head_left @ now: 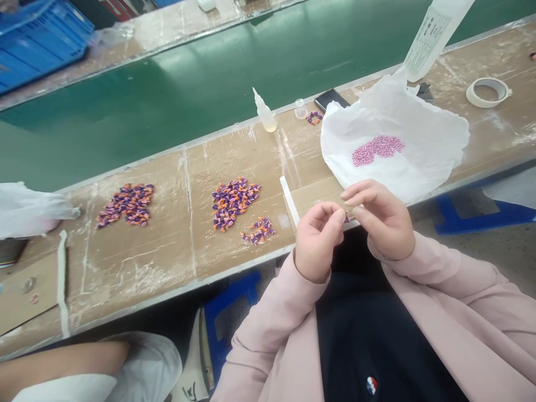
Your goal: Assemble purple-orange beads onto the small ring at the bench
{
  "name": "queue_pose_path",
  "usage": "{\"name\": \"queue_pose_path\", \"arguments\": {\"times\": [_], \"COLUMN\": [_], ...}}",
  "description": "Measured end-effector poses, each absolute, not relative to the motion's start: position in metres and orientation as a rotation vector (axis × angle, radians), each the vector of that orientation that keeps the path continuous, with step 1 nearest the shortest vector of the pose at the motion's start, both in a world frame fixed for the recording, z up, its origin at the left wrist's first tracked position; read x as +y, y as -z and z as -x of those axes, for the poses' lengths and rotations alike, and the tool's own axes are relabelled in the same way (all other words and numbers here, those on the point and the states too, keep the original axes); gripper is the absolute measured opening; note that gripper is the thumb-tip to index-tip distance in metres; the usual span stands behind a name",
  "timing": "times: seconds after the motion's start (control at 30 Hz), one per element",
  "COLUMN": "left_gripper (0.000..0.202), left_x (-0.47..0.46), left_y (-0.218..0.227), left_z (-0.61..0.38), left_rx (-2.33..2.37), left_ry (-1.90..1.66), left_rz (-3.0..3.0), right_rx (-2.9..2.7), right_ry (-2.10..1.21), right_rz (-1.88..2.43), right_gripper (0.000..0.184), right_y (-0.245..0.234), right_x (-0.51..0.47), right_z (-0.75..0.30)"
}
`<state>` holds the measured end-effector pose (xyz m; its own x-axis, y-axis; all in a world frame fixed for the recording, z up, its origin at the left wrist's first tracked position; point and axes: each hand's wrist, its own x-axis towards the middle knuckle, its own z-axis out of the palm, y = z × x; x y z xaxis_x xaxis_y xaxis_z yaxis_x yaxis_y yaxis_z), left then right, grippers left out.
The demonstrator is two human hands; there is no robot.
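Above the table's near edge, my left hand (pixel 319 240) is closed, thumb and forefinger pinching a small purple piece (pixel 347 219), mostly hidden by the fingertips. Just to its right, my right hand (pixel 383 220) has its thumb and fingers apart, fingertips close to the piece; I see nothing held in it. Past the hands, a crumpled white sheet (pixel 435 139) bears a patch of tiny pink-and-white bits (pixel 377 149). To the left lie a pile of small purple-and-orange pieces (pixel 234 202) and a smaller cluster of similar ones (pixel 258 230).
A white strip (pixel 289 200) lies left of my hands. Farther back are a dropper bottle (pixel 264 113), a small clear cup (pixel 300 109), a dark phone (pixel 330 100), a tape roll (pixel 488 92) and a large bottle (pixel 435 39). Another pile (pixel 127 205) lies left; a person's arm (pixel 62 363) is lower left.
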<state>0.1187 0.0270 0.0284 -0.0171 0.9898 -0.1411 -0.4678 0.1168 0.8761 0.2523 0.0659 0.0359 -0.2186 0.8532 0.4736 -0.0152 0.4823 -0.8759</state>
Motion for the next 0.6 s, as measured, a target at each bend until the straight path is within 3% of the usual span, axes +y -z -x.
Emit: {"name": "queue_pose_path", "arguments": {"times": [0.27, 0.6], "left_gripper": [0.029, 0.027], "left_x": [0.024, 0.024], "left_y": [-0.032, -0.035], "left_z": [-0.112, -0.111], "left_rx": [1.046, 1.084], "left_ry": [-1.301, -1.335], "left_rz": [-0.807, -0.876], "right_rx": [-2.079, -1.987], "right_ry": [-0.985, -1.091], "right_rz": [0.815, 0.876], "right_gripper": [0.012, 0.011], "right_y": [-0.072, -0.070], "right_x": [0.082, 0.077], "right_z": [-0.267, -0.261]}}
